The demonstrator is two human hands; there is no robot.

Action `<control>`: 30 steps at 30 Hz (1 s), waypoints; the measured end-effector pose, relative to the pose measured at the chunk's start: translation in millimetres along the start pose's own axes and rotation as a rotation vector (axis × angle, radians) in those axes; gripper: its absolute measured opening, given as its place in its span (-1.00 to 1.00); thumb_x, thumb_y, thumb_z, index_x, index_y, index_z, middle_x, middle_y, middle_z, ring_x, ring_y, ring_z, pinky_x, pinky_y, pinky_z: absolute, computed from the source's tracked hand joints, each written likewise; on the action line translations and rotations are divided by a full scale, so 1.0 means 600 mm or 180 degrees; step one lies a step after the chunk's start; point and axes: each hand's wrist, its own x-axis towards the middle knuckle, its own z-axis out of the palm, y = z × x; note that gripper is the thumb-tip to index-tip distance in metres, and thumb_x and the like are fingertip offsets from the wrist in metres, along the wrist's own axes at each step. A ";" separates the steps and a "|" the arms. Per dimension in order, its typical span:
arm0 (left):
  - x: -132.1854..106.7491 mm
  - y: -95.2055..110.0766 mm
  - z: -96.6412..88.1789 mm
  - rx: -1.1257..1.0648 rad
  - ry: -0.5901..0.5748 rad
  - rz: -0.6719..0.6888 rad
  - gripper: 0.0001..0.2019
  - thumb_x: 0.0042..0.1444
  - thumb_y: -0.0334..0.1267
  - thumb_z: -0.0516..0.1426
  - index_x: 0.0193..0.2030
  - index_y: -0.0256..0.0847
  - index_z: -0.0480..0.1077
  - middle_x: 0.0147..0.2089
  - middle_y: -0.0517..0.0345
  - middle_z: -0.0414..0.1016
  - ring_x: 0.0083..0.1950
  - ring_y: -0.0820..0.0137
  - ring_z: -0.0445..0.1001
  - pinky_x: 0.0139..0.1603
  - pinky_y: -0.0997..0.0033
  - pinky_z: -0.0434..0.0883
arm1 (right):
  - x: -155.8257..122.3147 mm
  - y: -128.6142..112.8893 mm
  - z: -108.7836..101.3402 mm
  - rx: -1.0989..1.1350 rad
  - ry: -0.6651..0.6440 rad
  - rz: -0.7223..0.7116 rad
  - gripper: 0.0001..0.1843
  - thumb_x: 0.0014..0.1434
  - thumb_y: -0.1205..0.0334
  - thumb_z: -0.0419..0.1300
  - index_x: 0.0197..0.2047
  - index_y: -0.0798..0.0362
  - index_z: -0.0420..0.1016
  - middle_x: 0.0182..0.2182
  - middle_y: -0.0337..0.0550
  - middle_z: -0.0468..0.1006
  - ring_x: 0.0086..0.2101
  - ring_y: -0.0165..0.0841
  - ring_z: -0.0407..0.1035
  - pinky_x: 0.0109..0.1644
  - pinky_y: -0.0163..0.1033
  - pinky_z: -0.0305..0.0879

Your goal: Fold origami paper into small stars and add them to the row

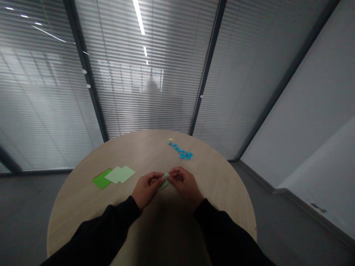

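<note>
Between my two hands is a small folded piece of light green paper (164,183), raised a little over the table. My left hand (148,187) pinches its left side between thumb and fingers. On the other side, my right hand (186,183) grips the paper's upper right part with thumb and fingertips. The fingers cover much of the paper, so its full folded shape is hidden. Left of my hands lie light green paper sheets (124,174), overlapping a stack of brighter green paper (101,180) with a thin red edge showing.
Several small folded blue paper pieces (181,152) lie in a cluster beyond my hands, with a yellow folded paper piece (170,139) at the far end. The round wooden table (222,184) stands before glass panels with blinds (149,114); a white wall (305,129) is at right.
</note>
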 end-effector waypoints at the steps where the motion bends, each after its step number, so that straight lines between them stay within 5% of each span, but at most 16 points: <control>1: 0.000 -0.001 -0.001 0.0103 -0.0014 -0.0019 -0.61 0.06 0.05 0.28 -0.18 -0.28 0.55 -0.41 0.12 0.55 -0.49 0.45 0.39 -0.46 0.47 0.27 | -0.001 -0.003 0.000 -0.0085 -0.0028 -0.0028 -0.78 0.12 0.13 0.32 -0.20 0.04 0.49 -0.36 -0.14 0.58 -0.32 -0.29 0.49 -0.19 -0.18 0.41; 5: 0.000 0.002 -0.004 0.0598 0.0170 0.0106 -0.64 0.07 0.06 0.25 -0.29 -0.26 0.55 -0.52 0.15 0.51 -0.53 0.41 0.37 -0.49 0.44 0.23 | -0.005 -0.011 0.001 -0.0261 -0.0233 -0.0026 -0.72 0.15 0.13 0.31 -0.08 0.05 0.52 -0.33 -0.16 0.58 -0.35 -0.34 0.48 -0.25 -0.24 0.40; 11: -0.006 0.019 0.000 0.1291 0.0244 0.0431 -0.71 0.11 0.00 0.21 -0.38 -0.19 0.58 -0.45 0.06 0.57 -0.41 0.29 0.44 -0.35 0.35 0.29 | -0.005 -0.013 0.000 -0.0667 -0.0205 -0.0159 -0.83 0.19 0.14 0.29 -0.36 0.05 0.56 -0.42 -0.19 0.59 -0.37 -0.34 0.44 -0.26 -0.25 0.33; 17: -0.005 0.017 0.000 0.1284 0.0359 0.0781 -0.79 0.07 -0.06 0.26 -0.43 -0.12 0.59 -0.40 0.06 0.58 -0.36 0.28 0.44 -0.29 0.34 0.31 | -0.003 -0.010 -0.001 -0.0872 -0.0101 -0.0401 -0.85 0.20 0.17 0.27 -0.37 0.04 0.55 -0.43 -0.18 0.56 -0.37 -0.32 0.42 -0.25 -0.23 0.31; 22: 0.001 0.015 -0.003 0.0487 0.0476 0.0299 -0.73 0.06 -0.01 0.27 -0.30 -0.18 0.60 -0.35 0.08 0.62 -0.37 0.30 0.48 -0.29 0.35 0.36 | -0.002 -0.006 0.003 -0.0247 -0.0009 0.0107 -0.72 0.08 0.08 0.37 -0.19 0.06 0.56 -0.36 -0.17 0.58 -0.38 -0.33 0.45 -0.28 -0.25 0.36; 30: -0.001 0.007 0.000 -0.0100 0.0258 -0.0162 -0.68 -0.01 0.01 0.34 -0.34 -0.24 0.55 -0.47 0.19 0.50 -0.49 0.45 0.36 -0.44 0.46 0.27 | 0.000 -0.007 0.001 0.0133 0.0160 0.0377 -0.76 0.12 0.05 0.30 -0.28 0.07 0.52 -0.42 -0.19 0.55 -0.44 -0.37 0.41 -0.36 -0.28 0.33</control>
